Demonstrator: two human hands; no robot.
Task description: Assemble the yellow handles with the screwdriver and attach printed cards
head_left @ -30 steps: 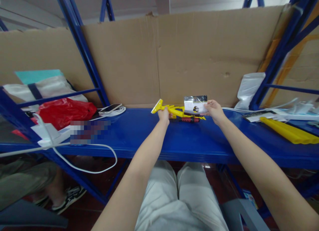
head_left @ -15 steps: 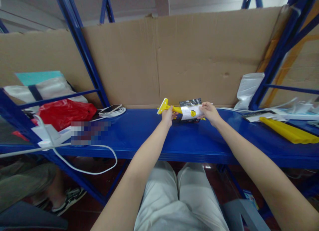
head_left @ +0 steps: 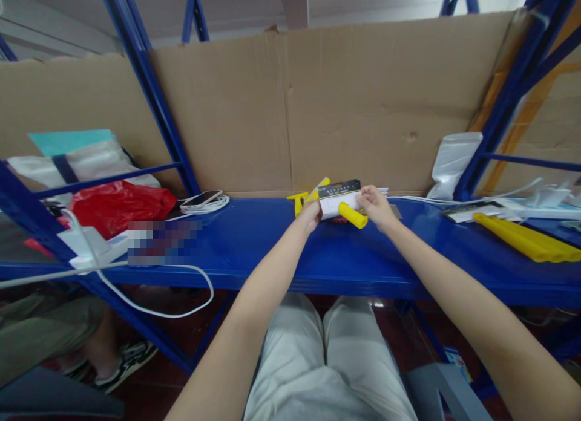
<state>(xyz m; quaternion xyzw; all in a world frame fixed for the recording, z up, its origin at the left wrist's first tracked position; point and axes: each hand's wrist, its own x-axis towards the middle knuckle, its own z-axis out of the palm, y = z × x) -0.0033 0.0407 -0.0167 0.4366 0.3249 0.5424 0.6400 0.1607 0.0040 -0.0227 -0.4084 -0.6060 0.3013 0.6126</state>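
A yellow scraper slants through a black-and-white printed card, its thick handle end sticking out below the card toward me. My left hand is closed around the scraper near its head, at the card's left edge. At the card's right edge, my right hand pinches it between thumb and fingers. Just behind my left hand, another yellow piece with a T-shaped end shows, partly hidden. Both hands are above the blue shelf, close to its back.
Several yellow handles lie at the right beside another printed card. A white pouch leans against the cardboard wall. Leftward are a phone, a red bag and a white cable hanging over the edge.
The scraper has turned so its handle end points toward me, below the card. The card's black strip faces me more. My right hand has shifted slightly left.
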